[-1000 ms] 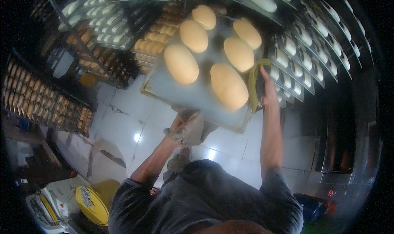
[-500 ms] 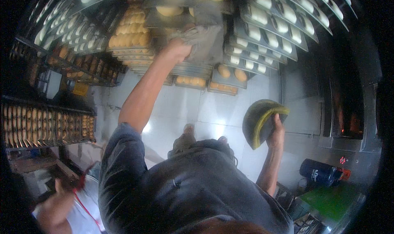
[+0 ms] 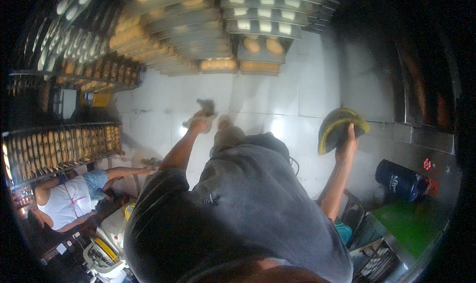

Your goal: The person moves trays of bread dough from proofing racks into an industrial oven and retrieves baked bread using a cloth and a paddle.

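Observation:
My left hand (image 3: 198,125) is closed around a bunched grey cloth (image 3: 206,106), low in front of my body and over the pale floor; both are smeared by motion. Out to the right, my right hand (image 3: 348,147) grips a dark, folded pad with a yellow-green edge (image 3: 342,124), thumb on the near side and fingers hidden behind it. Beyond both hands stand stacked trays of browned bread rolls (image 3: 218,64) and trays of white dough pieces (image 3: 265,12), touched by neither hand.
A rack of long rolls (image 3: 62,149) stands at left, with a person in a white top (image 3: 64,203) beside it. At right are a metal oven-like wall (image 3: 369,79), a dark blue cylinder (image 3: 394,179) and a green surface (image 3: 409,223). A pale machine (image 3: 106,253) sits at lower left.
My left hand with the cloth has drawn back from the trays toward my body. The right hand and pad have shifted slightly right and up. My view has turned, and the trays sit farther left.

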{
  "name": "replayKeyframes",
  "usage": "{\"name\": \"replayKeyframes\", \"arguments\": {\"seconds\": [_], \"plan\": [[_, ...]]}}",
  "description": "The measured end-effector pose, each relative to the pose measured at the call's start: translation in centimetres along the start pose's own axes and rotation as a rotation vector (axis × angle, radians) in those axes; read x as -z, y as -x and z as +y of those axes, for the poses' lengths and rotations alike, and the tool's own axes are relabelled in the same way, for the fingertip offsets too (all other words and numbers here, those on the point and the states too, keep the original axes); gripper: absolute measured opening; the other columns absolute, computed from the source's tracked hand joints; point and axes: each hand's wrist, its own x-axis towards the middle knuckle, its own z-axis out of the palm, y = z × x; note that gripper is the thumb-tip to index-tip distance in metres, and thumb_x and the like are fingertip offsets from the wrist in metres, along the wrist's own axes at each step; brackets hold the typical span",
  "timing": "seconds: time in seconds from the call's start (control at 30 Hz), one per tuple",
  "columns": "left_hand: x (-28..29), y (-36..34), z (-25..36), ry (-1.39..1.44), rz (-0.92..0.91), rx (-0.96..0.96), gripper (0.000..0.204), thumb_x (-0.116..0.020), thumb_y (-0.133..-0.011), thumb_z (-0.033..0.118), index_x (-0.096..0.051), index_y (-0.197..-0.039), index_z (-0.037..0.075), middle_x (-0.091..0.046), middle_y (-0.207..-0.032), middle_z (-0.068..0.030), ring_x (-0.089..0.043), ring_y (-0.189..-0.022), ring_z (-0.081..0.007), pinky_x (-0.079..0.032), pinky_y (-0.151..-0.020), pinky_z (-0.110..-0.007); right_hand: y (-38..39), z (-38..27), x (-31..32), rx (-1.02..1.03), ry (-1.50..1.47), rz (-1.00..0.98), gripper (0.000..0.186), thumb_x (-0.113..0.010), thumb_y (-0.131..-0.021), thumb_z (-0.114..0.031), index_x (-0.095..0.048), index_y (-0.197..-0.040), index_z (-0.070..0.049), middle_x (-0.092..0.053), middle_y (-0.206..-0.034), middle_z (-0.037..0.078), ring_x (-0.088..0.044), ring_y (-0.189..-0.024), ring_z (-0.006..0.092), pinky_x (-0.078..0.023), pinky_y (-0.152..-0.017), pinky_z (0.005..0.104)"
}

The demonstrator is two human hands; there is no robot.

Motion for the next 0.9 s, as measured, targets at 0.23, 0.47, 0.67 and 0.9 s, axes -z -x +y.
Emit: {"name": "replayKeyframes", "arguments": {"seconds": [0.23,0.47,0.67,0.9], "plan": [[-11.6,5.3,-4.0,-0.105,-0.251,-0.010,0.045,-0.061,-0.080,0.032,-0.055,-0.118,0.010,-0.061,-0.108,-0.0183,-0.061,-0.097,-0.0320,-0.049,-0.081,-0.043,-0.6,-0.4,8.1,-0.020,-0.118,0.156,0.050,-0.062,-0.090,-0.033,-0.050,-0.125,0.001,-0.058,-0.116,0.012,-0.055,-0.106,0.0250,-0.043,-0.093,0.0399],[-11.1,-5.7,-0.4,0.388,-0.122,-0.108,0.035,-0.054,-0.085,0.027,-0.059,-0.114,0.007,-0.066,-0.103,-0.0114,-0.063,-0.091,-0.0298,-0.050,-0.080,-0.043,-2.6,-1.1,3.9,-0.004,-0.119,0.142,0.060,-0.062,-0.090,-0.038,-0.044,-0.131,0.003,-0.049,-0.129,0.014,-0.043,-0.122,0.0238,-0.031,-0.104,0.0378],[-5.5,-17.4,6.9,-0.035,-0.074,-0.438,0.027,-0.060,-0.082,0.026,-0.066,-0.101,0.008,-0.067,-0.101,-0.0135,-0.063,-0.091,-0.0261,-0.050,-0.079,-0.039,-3.4,-8.2,3.4,0.129,0.183,0.259,0.060,-0.065,-0.088,-0.038,-0.048,-0.127,0.005,-0.056,-0.121,0.014,-0.051,-0.110,0.0244,-0.040,-0.095,0.0364],[-3.8,-25.4,16.5,0.126,0.119,-0.328,0.038,-0.058,-0.083,0.030,-0.063,-0.113,0.007,-0.062,-0.114,-0.0178,-0.061,-0.099,-0.0331,-0.047,-0.086,-0.042,-9.2,-19.9,12.7,0.765,0.743,0.434,0.040,-0.059,-0.091,-0.010,-0.049,-0.126,0.006,-0.060,-0.118,0.018,-0.057,-0.103,0.0251,-0.044,-0.094,0.0372]]}}
